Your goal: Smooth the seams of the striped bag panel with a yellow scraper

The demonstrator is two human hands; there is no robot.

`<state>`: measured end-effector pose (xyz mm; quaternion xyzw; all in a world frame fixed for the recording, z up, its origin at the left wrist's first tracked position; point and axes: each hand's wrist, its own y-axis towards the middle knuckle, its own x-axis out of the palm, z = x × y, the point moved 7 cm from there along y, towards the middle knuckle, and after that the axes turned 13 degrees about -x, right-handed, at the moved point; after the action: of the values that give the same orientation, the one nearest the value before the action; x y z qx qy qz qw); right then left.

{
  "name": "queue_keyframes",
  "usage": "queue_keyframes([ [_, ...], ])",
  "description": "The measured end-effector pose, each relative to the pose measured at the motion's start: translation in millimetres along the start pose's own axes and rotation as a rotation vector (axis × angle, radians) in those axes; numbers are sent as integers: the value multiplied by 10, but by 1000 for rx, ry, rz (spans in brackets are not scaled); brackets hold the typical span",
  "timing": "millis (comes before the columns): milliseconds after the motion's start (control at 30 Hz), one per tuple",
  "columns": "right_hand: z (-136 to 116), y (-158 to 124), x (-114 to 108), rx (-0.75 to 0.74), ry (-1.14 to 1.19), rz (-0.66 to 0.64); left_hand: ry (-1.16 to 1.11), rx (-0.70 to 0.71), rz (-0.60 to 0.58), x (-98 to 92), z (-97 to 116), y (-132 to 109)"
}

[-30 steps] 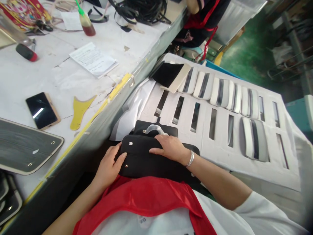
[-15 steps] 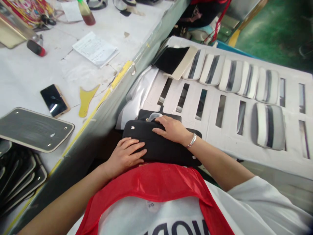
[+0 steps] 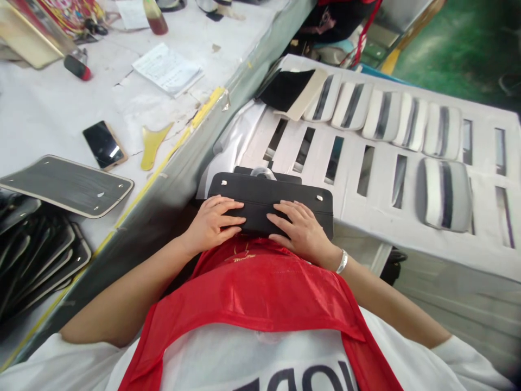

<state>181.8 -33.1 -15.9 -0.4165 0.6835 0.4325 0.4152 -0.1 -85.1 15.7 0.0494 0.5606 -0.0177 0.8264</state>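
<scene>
In front of my body is a black piece [image 3: 260,190] that looks like a bag with a flat bottom. It has a seam across it and small light metal studs at its two far corners. My left hand [image 3: 215,220] lies on its left part, fingers stretched out and slightly apart. On the right part rests my right hand [image 3: 299,228], its fingers also extended, with a silver bracelet at the wrist. Behind the far edge shows a curved, clear-wrapped part [image 3: 263,173], perhaps a handle. The underside of the black piece is hidden.
A slotted white rack [image 3: 354,212] stands ahead and right, carrying several white-and-grey striped pieces [image 3: 382,115] and a black panel [image 3: 287,89]. The left table [image 3: 122,103] holds a phone [image 3: 105,144], a yellow template [image 3: 154,144], a notepad [image 3: 166,69] and grey panels [image 3: 69,184].
My right hand has drawn back from the far edge onto the near part of the black piece. The piece has tilted, so both far studs show. My left hand has shifted slightly forward.
</scene>
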Motion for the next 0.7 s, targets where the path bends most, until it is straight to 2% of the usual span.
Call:
queue_keyframes([
  [333,76,66,3,51,53,12,152,-59,-22,95,15,18],
  [467,58,118,27,112,6,12,295,-68,-104,197,85,67],
  [567,43,187,51,172,-56,27,386,-43,-118,269,138,161],
  [700,60,278,76,200,-90,38,434,-30,-64,343,152,381],
])
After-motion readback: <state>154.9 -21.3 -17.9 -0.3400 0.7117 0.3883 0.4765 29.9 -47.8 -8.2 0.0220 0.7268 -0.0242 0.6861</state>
